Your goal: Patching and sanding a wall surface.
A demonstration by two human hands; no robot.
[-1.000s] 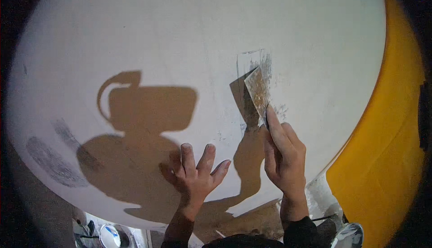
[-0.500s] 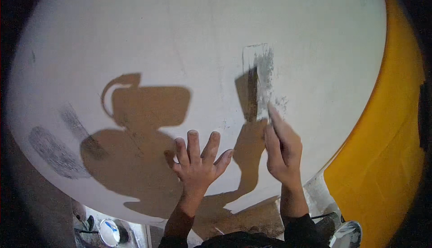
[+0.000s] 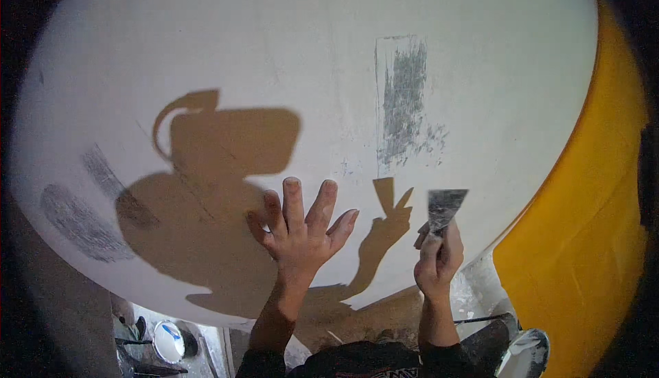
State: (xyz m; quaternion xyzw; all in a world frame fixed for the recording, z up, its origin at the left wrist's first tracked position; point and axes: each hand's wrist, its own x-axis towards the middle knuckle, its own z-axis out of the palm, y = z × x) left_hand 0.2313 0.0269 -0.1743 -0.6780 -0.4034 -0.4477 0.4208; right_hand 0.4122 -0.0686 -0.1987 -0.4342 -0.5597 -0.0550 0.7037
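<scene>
A large, pale, rounded surface [image 3: 480,89] fills most of the head view. My left hand [image 3: 300,237] is against it, fingers spread wide and holding nothing. At the right, my right hand [image 3: 439,261] grips a putty knife [image 3: 447,203] by its handle, most of which the fingers hide. The flared blade points up, smeared grey, and appears lifted off the surface. Above and left of the knife, a rough upright patch of dark grey [image 3: 405,96] marks the surface. Two more grey smears, including an oval one [image 3: 79,223], lie at the lower left.
An orange-yellow surface [image 3: 563,275] borders the right side. Below stand a round container with white contents [image 3: 169,341] at the left and another pale-filled container [image 3: 525,357] at the right. Shadows of my head and arms fall across the pale surface.
My right hand has drawn the putty knife off the grey patch, down and to the right, turning its blade face into view. My left hand stays spread in place; the view has shifted slightly.
</scene>
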